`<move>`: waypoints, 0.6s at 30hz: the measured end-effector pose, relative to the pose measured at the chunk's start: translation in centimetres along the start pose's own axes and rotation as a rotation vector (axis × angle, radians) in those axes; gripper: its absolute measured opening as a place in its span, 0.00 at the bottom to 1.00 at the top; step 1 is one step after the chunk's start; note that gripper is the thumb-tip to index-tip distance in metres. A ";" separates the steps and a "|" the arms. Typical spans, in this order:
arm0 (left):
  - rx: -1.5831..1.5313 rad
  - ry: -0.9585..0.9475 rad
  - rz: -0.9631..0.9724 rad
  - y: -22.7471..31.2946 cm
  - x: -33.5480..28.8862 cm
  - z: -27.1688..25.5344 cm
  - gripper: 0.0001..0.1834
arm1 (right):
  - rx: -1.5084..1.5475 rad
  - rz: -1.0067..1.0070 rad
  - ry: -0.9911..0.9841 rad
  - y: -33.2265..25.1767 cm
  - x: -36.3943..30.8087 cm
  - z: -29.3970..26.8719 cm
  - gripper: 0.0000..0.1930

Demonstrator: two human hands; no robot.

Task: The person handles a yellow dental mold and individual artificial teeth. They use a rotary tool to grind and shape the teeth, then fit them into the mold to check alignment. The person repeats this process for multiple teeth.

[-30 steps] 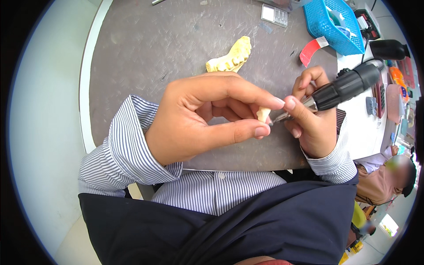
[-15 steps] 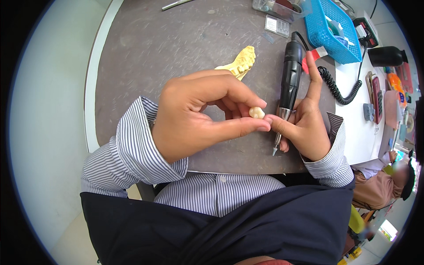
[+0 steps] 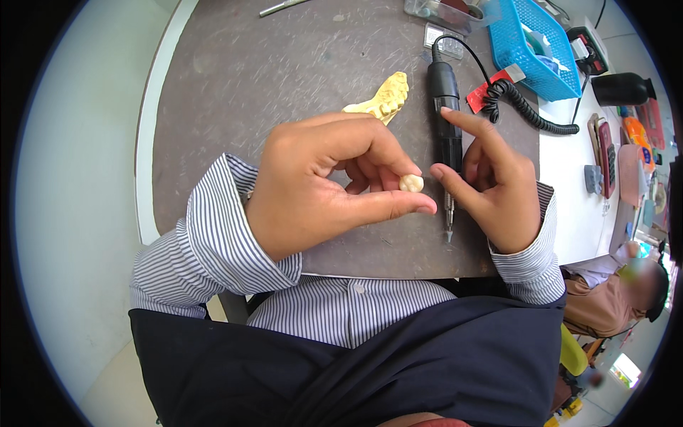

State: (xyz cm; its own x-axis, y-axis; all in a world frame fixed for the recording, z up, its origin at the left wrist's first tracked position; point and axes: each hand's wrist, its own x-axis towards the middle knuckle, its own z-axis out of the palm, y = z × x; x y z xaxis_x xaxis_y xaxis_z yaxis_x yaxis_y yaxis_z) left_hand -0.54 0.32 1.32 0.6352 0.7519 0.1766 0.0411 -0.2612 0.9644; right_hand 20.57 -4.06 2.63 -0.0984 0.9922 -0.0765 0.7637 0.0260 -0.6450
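My left hand [image 3: 320, 181] pinches a small cream-white dental crown [image 3: 410, 183] between thumb and fingertips, its bumpy biting face showing. To the right, a black rotary handpiece [image 3: 446, 135] with a silver nose and a small pale pointed bit lies along the tabletop. My right hand [image 3: 494, 178] is over its right side, thumb and index finger apart with their tips across its body and the other fingers bent; no firm grip shows. Beyond my left hand lies a yellow plaster tooth model [image 3: 388, 99], partly hidden by that hand.
A coiled black cord [image 3: 530, 114] loops from the handpiece past a red tag [image 3: 491, 92]. Farther back are a blue basket [image 3: 509, 53], a clear plastic box [image 3: 445, 18] and a metal rod [image 3: 283, 8]. A black bottle [image 3: 622, 90] lies at right; another person [image 3: 605, 292] sits beyond.
The handpiece has moved left and lower, out of my right hand's hold, and its cord now arches. My right index finger has bent down. The crown has turned slightly in my left hand.
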 end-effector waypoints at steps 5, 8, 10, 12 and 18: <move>-0.216 -0.045 -0.168 0.6 -0.1 0.3 0.14 | 0.061 -0.335 0.203 0.5 0.1 -0.5 0.23; -0.339 -0.037 -0.202 0.1 -0.1 0.7 0.14 | 0.125 -0.640 0.092 0.2 -0.3 -0.8 0.23; -0.376 -0.042 -0.162 -0.2 0.0 1.0 0.13 | 0.138 -0.686 0.061 0.1 -0.4 -0.5 0.23; -0.467 -0.111 -0.334 0.5 0.2 0.7 0.13 | 0.123 -0.691 0.082 0.7 -0.4 0.1 0.23; -0.697 -0.190 -0.448 0.6 -0.1 1.0 0.10 | 0.143 -0.863 0.184 0.5 -0.5 0.8 0.23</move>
State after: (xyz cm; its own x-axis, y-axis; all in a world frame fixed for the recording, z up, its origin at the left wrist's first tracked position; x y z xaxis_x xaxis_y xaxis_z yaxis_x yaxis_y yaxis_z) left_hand 0.19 -0.53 1.64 0.7935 0.5647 -0.2270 -0.1255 0.5168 0.8469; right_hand 20.46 -4.64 1.72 -0.4884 0.6385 0.5948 0.3831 0.7693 -0.5113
